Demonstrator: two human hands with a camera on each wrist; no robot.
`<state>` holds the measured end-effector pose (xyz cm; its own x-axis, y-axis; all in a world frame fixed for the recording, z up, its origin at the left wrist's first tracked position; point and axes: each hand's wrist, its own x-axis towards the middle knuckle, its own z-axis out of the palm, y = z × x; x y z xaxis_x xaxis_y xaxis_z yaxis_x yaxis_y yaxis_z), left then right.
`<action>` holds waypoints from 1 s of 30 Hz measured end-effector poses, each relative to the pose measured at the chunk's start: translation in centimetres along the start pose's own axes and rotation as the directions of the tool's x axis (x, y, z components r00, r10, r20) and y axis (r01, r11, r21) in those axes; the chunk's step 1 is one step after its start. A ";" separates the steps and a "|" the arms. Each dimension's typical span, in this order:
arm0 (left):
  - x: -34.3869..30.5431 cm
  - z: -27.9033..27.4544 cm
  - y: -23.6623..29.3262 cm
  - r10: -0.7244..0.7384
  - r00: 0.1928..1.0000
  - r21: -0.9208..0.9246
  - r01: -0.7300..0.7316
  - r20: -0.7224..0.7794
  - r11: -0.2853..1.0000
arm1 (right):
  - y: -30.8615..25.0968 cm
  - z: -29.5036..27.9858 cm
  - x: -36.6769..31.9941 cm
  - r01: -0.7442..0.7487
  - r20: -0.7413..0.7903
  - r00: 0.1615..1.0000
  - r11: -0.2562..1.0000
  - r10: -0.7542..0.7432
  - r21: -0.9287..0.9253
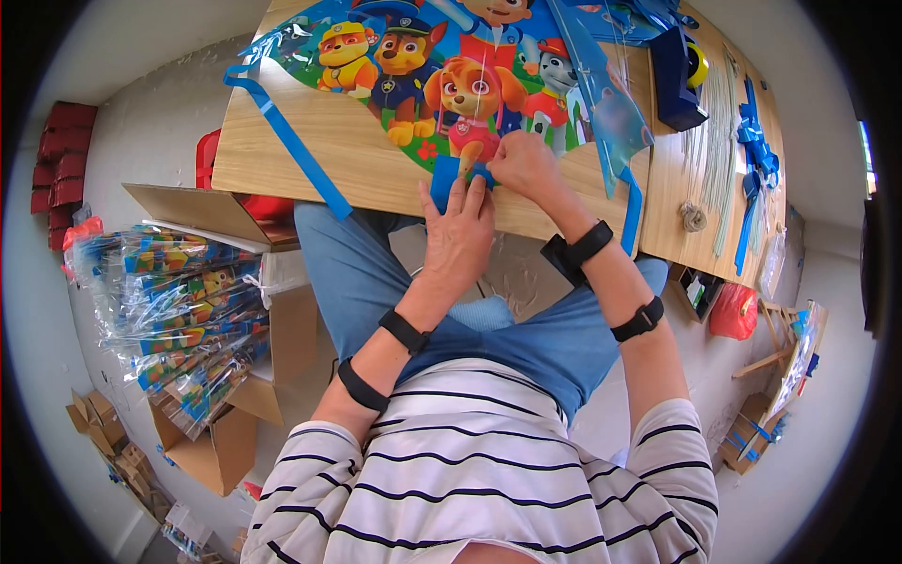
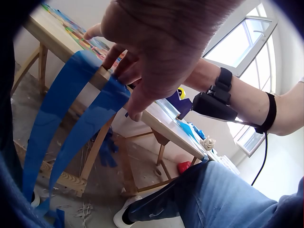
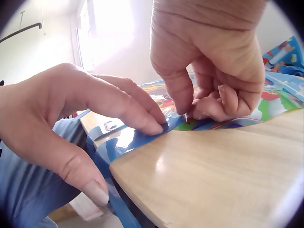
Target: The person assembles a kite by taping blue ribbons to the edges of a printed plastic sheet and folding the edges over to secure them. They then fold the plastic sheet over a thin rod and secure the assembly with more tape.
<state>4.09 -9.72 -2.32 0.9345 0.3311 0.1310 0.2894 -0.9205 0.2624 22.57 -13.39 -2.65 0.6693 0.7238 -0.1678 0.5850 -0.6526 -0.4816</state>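
Note:
A printed plastic kite (image 1: pixel 470 89) with cartoon dogs lies flat on the wooden table, its lower edge near me. Two blue ribbon tails (image 2: pixel 54 109) hang from there over the table's front edge. My left hand (image 1: pixel 458 235) has its fingers extended, the fingertips pressing the tails' upper end beside the kite; its thumb (image 3: pixel 97 192) is held apart below the edge. Just to the right, my right hand (image 1: pixel 528 167) is curled, thumb and index finger pinching at the kite's lower edge (image 3: pixel 185 124). The pinched spot is mostly hidden by the fingers.
Another blue ribbon (image 1: pixel 291 141) drapes over the table's left front. A dark blue holder with a yellow roll (image 1: pixel 678 80), pale string hanks (image 1: pixel 719 150) and blue ribbons (image 1: pixel 756 150) lie to the right. Left of my legs stands a carton (image 1: pixel 221 442) with bagged printed kites (image 1: pixel 197 301).

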 end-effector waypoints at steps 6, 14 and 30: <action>0.0 0.1 0.0 -0.004 1.000 0.007 0.004 -0.009 1.000 | -0.4 -0.3 -0.2 0.000 0.005 1.000 1.000 0.000 -0.017; 0.0 0.3 0.3 -0.020 0.999 0.006 0.020 -0.029 1.000 | -0.7 0.1 -0.2 0.046 -0.080 0.996 0.999 -0.047 -0.024; 2.4 -1.9 -1.8 0.065 0.998 -0.070 -0.063 0.027 0.996 | -0.9 0.1 -0.2 0.022 -0.094 0.995 0.998 -0.026 -0.053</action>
<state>5.47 -6.87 -0.71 0.9566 0.2647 0.1216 0.2146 -0.9227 0.3203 21.80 -12.92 -2.26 0.6938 0.7164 -0.0732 0.6226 -0.6478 -0.4391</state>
